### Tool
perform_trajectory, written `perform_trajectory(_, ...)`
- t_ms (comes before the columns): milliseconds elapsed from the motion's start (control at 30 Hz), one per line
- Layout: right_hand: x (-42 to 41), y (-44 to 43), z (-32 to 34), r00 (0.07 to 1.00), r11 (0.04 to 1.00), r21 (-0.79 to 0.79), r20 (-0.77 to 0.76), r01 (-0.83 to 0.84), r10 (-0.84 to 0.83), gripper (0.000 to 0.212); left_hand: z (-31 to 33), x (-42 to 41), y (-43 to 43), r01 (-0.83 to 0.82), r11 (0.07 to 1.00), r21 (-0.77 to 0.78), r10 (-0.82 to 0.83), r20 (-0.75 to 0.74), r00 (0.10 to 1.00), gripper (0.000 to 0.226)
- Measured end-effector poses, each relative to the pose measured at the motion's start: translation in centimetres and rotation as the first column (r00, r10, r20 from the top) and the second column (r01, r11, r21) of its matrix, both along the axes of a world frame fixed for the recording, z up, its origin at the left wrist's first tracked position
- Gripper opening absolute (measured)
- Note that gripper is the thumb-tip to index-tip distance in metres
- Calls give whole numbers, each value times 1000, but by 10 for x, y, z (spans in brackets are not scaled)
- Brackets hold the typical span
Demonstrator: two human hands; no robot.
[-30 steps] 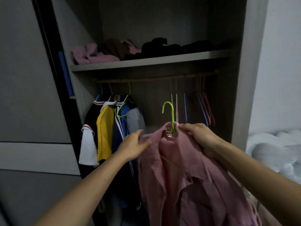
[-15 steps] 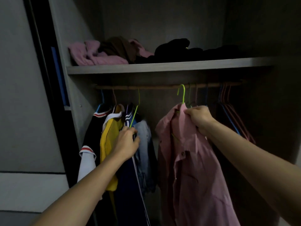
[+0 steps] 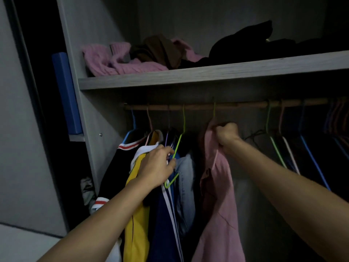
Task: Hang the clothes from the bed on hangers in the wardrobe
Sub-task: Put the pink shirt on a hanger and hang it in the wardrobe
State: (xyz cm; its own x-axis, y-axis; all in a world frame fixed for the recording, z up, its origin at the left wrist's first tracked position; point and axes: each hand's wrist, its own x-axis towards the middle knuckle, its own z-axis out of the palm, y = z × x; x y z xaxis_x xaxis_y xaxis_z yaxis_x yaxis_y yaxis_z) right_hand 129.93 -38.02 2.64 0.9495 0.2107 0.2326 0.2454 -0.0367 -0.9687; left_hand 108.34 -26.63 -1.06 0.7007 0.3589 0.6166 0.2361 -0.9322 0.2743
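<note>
A pink shirt (image 3: 219, 195) hangs from a green hanger whose hook (image 3: 214, 110) reaches up to the wooden rail (image 3: 200, 106) in the middle of the wardrobe. My right hand (image 3: 226, 135) is clenched on the shirt's collar just under the rail. My left hand (image 3: 158, 167) presses against the hung clothes on the left, fingers around another green hanger (image 3: 176, 148) and the dark blue striped garment (image 3: 166, 214). A yellow shirt (image 3: 136, 224) and a denim piece (image 3: 186, 186) hang beside it.
Several bare hangers (image 3: 302, 148) hang on the rail to the right. The shelf (image 3: 207, 74) above holds pink knitwear (image 3: 113, 61), brown and black clothes. The wardrobe's side panel (image 3: 83, 110) stands at the left with a blue item (image 3: 66, 91) behind it.
The pink shirt rose from chest height up to the rail, and its hook now sits at the rail. My left hand let go of the shirt and moved left onto the hung clothes.
</note>
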Motion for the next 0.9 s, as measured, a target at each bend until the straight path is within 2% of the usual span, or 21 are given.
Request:
perform_trajectory(67, -3, 8, -19, 999, 1000, -1, 37, -21, 21, 37, 0, 3, 7, 21, 1000, -12, -21, 6, 1000, 23)
perform_trajectory(233, -27, 4, -17, 992, 997, -31, 101, -75, 78, 9, -1, 2, 22, 71, 997, -21, -70, 33, 997, 20)
perform_trajectory(300, -36, -3, -16, 990, 993, -70, 93, -97, 103, 10, -1, -1, 26, 95, 995, -16, -95, 40, 995, 19)
perform_trajectory(400, -61, -21, -25, 996, 992, -92, 30, -84, 87, 24, 2, -7, 25, 139, 990, 27, -141, 83, 987, 16)
perform_trajectory(467, -82, -39, -35, 999, 993, -114, 16, -37, 39, 29, 3, -13, 19, 195, 980, 27, -197, 134, 971, 16)
perform_trajectory(633, -128, -101, -72, 991, 950, -285, 65, 130, -116, 21, -4, -27, -27, 401, 915, 47, -403, 162, 901, 20)
perform_trajectory(767, -169, -184, -85, 959, 866, -412, 118, 284, -259, 16, -19, -34, -95, 479, 867, 139, -496, 136, 858, 11)
perform_trajectory(900, -216, -284, -93, 896, 784, -440, 132, 437, -425, 12, -35, -34, -175, 602, 794, 84, -608, 94, 789, 11)
